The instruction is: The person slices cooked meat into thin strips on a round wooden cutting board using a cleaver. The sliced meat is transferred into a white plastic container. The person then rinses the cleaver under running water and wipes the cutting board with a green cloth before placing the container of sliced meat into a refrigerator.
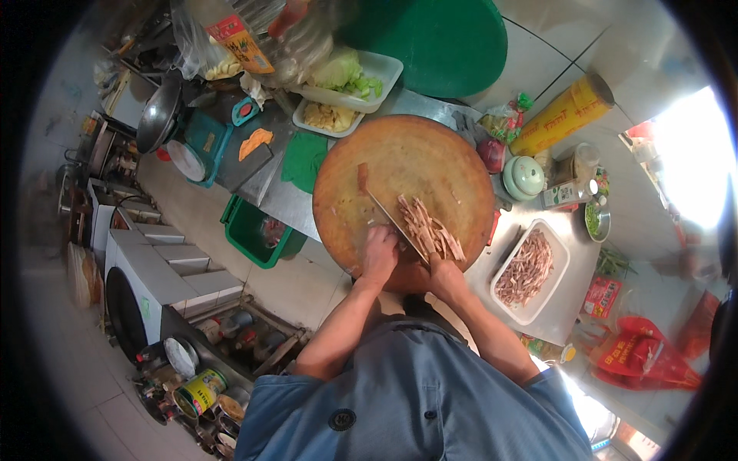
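Observation:
A cleaver [398,226] stands edge-down on a round wooden chopping block [403,144], its blade slanting from upper left to lower right. My right hand [448,279] grips it at its near end. Just left of the blade, my left hand [380,250] rests on the block with fingers curled; whether something lies under them is hidden. Sliced meat strips [429,230] lie in a pile right of the blade. A small brown piece [362,177] lies near the blade's far end. To the right, a white plastic tray [565,245] holds more shredded meat [527,268].
Behind the block are a tray of lettuce [346,75] and a tray of yellowish food [328,117]. A lidded jar [523,177] and bottles stand at right. A green bin [253,236] sits below the steel counter's [300,213] left edge. A scale [202,152] stands farther left.

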Demonstrator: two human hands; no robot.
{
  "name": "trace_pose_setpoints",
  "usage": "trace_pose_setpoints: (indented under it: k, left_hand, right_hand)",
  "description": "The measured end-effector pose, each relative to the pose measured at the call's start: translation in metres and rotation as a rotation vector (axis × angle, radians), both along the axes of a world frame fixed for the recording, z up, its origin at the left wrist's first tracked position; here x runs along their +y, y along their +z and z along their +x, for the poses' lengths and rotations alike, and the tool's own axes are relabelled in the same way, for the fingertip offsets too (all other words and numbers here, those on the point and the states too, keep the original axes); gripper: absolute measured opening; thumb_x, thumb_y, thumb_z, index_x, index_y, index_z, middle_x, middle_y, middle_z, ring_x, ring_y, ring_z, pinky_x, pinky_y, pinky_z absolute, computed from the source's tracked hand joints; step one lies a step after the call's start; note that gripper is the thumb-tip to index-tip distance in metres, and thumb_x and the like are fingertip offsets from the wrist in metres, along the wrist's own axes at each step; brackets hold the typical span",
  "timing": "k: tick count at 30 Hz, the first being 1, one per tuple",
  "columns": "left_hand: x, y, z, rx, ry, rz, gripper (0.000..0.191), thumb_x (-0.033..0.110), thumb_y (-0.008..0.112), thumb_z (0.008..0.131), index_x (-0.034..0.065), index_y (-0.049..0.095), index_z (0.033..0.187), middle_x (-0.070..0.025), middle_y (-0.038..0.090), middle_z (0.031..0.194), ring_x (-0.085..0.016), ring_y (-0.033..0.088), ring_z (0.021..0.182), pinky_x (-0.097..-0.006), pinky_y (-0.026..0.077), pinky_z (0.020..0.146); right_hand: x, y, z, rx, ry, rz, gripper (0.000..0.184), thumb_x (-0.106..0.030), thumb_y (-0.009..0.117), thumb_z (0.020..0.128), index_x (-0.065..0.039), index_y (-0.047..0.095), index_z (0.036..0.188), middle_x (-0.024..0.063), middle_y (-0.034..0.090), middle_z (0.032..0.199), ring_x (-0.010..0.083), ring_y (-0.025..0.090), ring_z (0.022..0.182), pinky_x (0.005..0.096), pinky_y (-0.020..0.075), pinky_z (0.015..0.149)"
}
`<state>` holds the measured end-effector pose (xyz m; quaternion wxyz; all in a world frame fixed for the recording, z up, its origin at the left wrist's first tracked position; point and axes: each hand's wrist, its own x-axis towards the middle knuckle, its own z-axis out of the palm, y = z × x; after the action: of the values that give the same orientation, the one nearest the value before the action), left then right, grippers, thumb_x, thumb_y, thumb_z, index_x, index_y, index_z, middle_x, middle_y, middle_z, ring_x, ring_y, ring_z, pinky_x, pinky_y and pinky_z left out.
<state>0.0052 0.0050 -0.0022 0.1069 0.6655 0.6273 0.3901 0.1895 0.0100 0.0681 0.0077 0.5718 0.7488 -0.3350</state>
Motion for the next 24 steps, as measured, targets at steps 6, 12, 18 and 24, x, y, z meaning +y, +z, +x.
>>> trace_pose_setpoints:
  k: [6,12,18,24]
  left_hand:
    - [-0.004,0.005,-0.001,-0.003,0.051,-0.047,0.02,-0.002,0.063,0.068,0.0032,0.064,0.087,-0.0119,0.06,0.099,-0.034,0.055,0.096,-0.0413,0.049,0.081]
    - [-0.001,0.006,-0.004,0.013,-0.013,-0.054,0.021,-0.002,0.063,0.068,0.0029,0.064,0.088,-0.0132,0.06,0.099,-0.035,0.055,0.097,-0.0414,0.049,0.082]
    - [0.002,0.008,-0.01,-0.01,0.021,-0.039,0.019,-0.002,0.062,0.069,0.0028,0.065,0.087,-0.0123,0.06,0.097,-0.035,0.056,0.094,-0.0422,0.048,0.082]
    - [0.018,0.004,-0.018,0.018,0.136,-0.052,0.02,-0.002,0.061,0.07,0.0037,0.065,0.088,-0.0114,0.06,0.096,-0.034,0.056,0.091,-0.0427,0.048,0.08]
  right_hand:
    - [-0.009,0.013,0.016,0.099,0.04,0.011,0.038,-0.033,0.06,0.088,0.003,0.052,0.096,0.0297,0.064,0.078,0.0457,0.064,0.078,0.0527,0.0507,0.069]
    - [-0.017,0.007,0.003,-0.018,-0.038,-0.066,0.039,-0.035,0.061,0.087,0.002,0.053,0.095,0.029,0.064,0.077,0.0455,0.064,0.077,0.053,0.0511,0.07]
    - [0.002,-0.009,-0.007,0.027,-0.025,0.007,0.037,-0.03,0.064,0.086,0.005,0.056,0.093,0.0311,0.063,0.08,0.0475,0.063,0.08,0.0522,0.0499,0.071]
    - [-0.01,0.004,0.012,0.063,-0.02,-0.001,0.039,-0.033,0.062,0.087,0.004,0.053,0.096,0.0308,0.063,0.078,0.0472,0.063,0.079,0.0532,0.0506,0.071]
